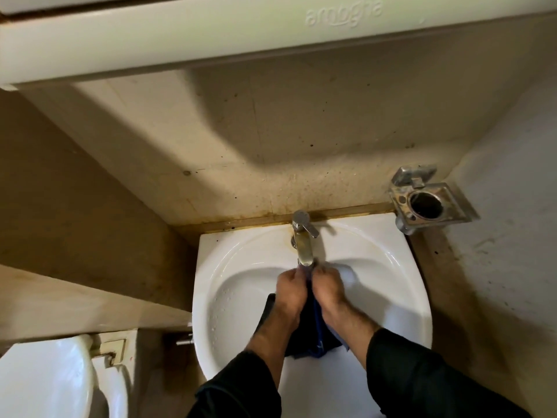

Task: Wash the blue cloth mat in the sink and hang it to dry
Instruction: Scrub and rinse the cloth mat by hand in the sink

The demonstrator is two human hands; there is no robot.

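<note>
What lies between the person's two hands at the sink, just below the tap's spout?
A bunched fold of the blue cloth mat, gripped by the left hand and right hand under the tap, over the sink, in the head view.

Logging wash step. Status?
Left hand and right hand both grip blue cloth mat, bunched under tap in sink. Not hung yet. Nothing in the way.

I count two hands, left and right; one blue cloth mat; one sink; one tap; one metal wall holder; one toilet.
</note>
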